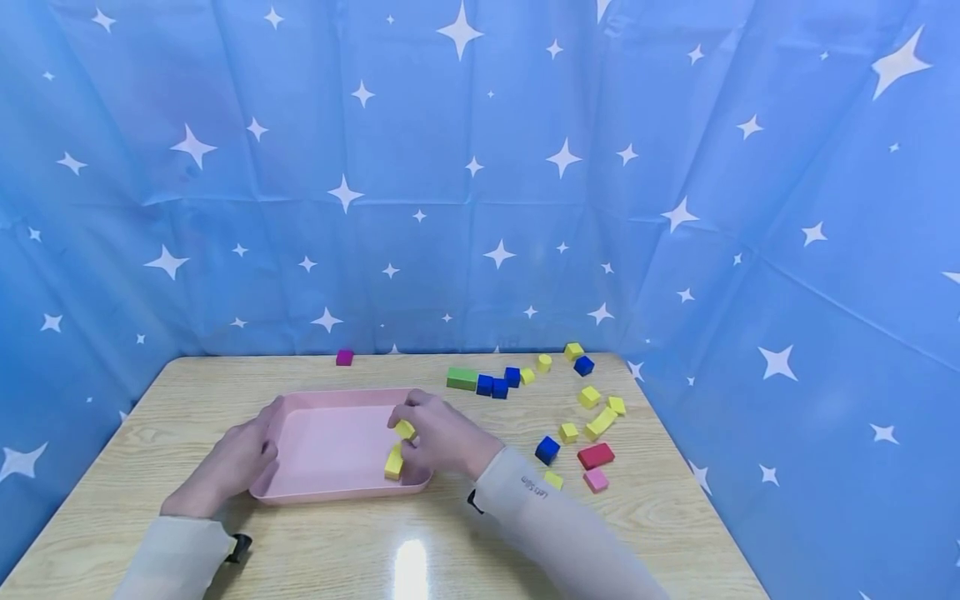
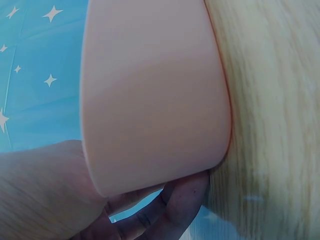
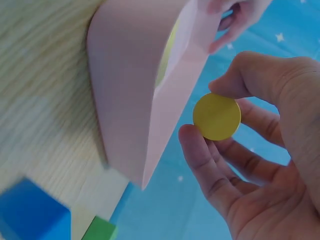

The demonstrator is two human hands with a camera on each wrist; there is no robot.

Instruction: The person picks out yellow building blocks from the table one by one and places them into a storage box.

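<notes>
My left hand grips the left side of a shallow pink tray, and the left wrist view shows fingers curled against the outside of its wall. Over the tray's right end, my right hand pinches a yellow cylinder block between thumb and fingertips. Its round face is turned to the right wrist camera, and it is held above the rim. Beneath that hand, a yellow block lies inside the tray near the right wall, partly covered by the fingers in the head view.
Right of the tray lie scattered yellow blocks, blue blocks, a red block and a pink block. A green block sits behind, and a purple cube near the back edge. A starry blue curtain surrounds the table.
</notes>
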